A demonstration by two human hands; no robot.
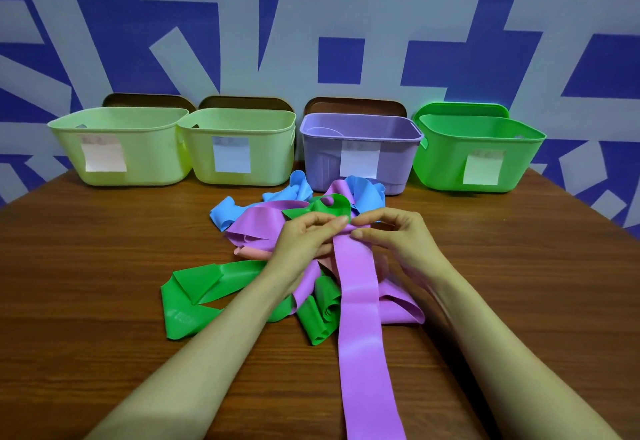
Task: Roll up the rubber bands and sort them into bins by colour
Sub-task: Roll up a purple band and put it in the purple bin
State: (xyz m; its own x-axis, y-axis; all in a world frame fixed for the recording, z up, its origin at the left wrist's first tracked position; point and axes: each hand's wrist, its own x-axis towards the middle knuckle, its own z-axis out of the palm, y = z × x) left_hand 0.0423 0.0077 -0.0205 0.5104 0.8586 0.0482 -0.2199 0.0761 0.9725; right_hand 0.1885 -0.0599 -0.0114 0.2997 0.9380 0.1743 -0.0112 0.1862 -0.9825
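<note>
Step in hand: starting the roll on one purple band (360,318).

The purple band lies flat on the worktop (104,266). It runs from the near edge straight toward the purple bin (322,162), and its far end rests on the loose pile.

At that far end, short of the purple bin, the left hand (304,242) and right hand (398,235) meet. Each grip pinches the band's end between thumb and fingertips, apparently turning the first fold.

Around the hands, on the near side of the purple bin, lie green bands (194,287), a pink band (251,252) and blue bands (225,214), unrolled and tangled.

Left of the purple bin stand the adjacent yellow bin (270,159) and the outer yellow bin (145,159). To its right stands the green bin (443,162). Each bin carries a paper label.

Next move, as judged: roll the end tightly toward the body with the edges aligned, then place the roll in the purple bin.
</note>
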